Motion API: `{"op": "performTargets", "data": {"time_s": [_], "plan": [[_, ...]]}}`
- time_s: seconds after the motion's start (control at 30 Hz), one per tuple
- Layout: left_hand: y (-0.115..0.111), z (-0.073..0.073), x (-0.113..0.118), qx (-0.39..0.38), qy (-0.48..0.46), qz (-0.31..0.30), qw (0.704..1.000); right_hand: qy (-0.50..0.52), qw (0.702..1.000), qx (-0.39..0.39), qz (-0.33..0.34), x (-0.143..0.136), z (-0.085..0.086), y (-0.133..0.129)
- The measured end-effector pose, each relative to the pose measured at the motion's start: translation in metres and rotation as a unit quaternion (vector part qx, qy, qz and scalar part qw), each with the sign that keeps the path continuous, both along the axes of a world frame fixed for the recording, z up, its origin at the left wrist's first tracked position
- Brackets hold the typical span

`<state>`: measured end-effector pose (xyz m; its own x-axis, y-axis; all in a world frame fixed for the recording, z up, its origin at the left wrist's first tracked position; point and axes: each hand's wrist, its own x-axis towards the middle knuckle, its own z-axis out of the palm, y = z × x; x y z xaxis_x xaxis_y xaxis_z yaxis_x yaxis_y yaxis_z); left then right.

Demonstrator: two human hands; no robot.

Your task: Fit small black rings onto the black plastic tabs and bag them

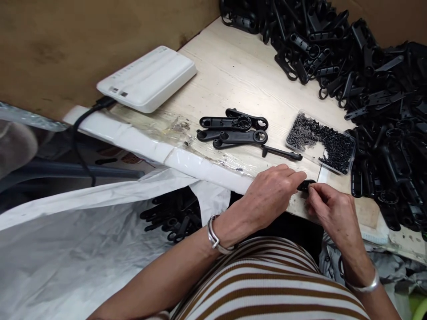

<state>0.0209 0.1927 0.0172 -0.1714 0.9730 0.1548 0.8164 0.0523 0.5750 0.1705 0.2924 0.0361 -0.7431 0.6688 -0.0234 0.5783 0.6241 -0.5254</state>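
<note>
Bracing at the table's [216, 75] near edge, the left hand [275, 193] is grasping the black part [306, 186] while the right hand [335, 209] is pinching its exposed end. Holding the part still and working squarely would probably be serving this step best. That end is pointing right; the long axis seems to be running left to right, mostly hidden. Beyond, the clear box [318, 150] is holding tiny pieces.

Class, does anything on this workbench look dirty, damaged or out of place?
Yes: a dark, grimy patch near the table's taped front edge, between the white device and the grouped black parts. It stands out because the wood beyond looks cleaner.
</note>
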Motion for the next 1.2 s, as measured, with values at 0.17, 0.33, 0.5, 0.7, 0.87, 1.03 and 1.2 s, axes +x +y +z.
{"op": "performTargets", "data": {"time_s": [0.17,0.33,0.5,0.7,0.87,1.03,1.2], "plan": [[0.000,0.001,0.000,0.001,0.003,-0.009,1.000,-0.026,0.998,0.049,0.022,-0.001,0.000,-0.002],[0.000,0.001,0.000,0.016,0.009,-0.017,1.000,-0.078,0.975,0.194,0.082,-0.008,0.005,-0.011],[0.001,0.001,-0.001,0.023,0.019,-0.020,0.999,-0.175,0.941,0.276,0.084,-0.021,0.007,-0.023],[0.002,-0.004,0.000,0.035,0.028,0.007,0.999,-0.017,0.998,-0.037,-0.043,-0.004,-0.002,-0.009],[0.000,-0.002,0.001,0.117,0.017,0.038,0.992,0.150,0.924,-0.281,-0.213,0.018,-0.006,0.000],[-0.001,0.002,0.007,0.222,0.030,0.060,0.973,0.273,0.823,-0.444,-0.226,0.009,-0.010,-0.009],[0.001,0.003,0.015,0.249,0.021,0.064,0.966,0.357,0.755,-0.503,-0.223,-0.007,-0.009,-0.013]]}}
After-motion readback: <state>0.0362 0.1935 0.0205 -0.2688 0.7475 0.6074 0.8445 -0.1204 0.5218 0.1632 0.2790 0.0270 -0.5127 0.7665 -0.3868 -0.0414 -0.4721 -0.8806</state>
